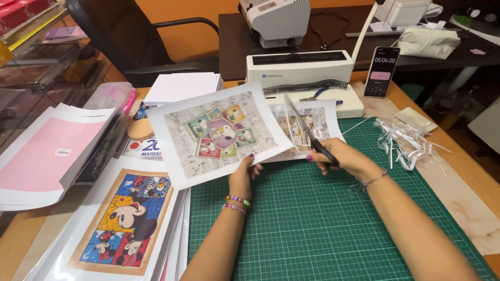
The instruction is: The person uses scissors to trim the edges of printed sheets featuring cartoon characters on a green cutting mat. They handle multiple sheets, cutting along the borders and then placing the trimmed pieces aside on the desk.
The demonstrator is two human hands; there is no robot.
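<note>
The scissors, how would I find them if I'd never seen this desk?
Start at the green cutting mat. Above its top edge, the right hand holds the scissors against a printed sheet. They are the only thing with long silver blades and black handles.

Head view, downward, close over desk (pixel 323 218)

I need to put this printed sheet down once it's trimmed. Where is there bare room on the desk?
The green cutting mat is bare between the two forearms and in front of the left hand. Crowded: the stack of cartoon prints borders the mat's left edge, plastic trimmings lie at its far right corner, and the binding machine blocks the far side.
</note>
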